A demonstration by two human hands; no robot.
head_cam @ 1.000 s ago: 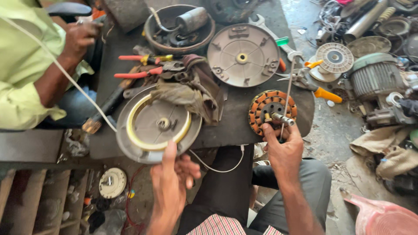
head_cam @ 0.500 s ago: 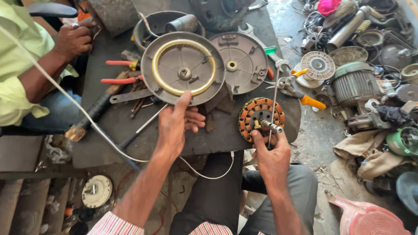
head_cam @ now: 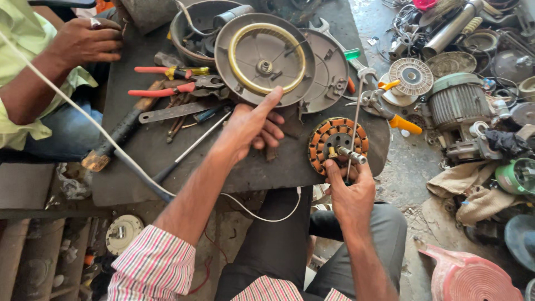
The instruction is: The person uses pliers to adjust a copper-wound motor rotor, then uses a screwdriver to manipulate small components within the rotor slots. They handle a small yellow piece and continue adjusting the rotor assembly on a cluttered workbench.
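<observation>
Two hands worked at a cluttered dark desk [head_cam: 167, 161]: the left hand [head_cam: 253, 125], fingers loosely curled and holding nothing, pressed its thumb against a round grey motor cover [head_cam: 264, 58], while the right hand [head_cam: 350, 189] gripped a copper-wound stator [head_cam: 337, 145] at the desk's near edge. Red-handled pliers [head_cam: 167, 89] lay nearby.

A single head-worn camera looked steeply down from close above. It faced the dark workbench [head_cam: 167, 150]. No second view existed.
</observation>
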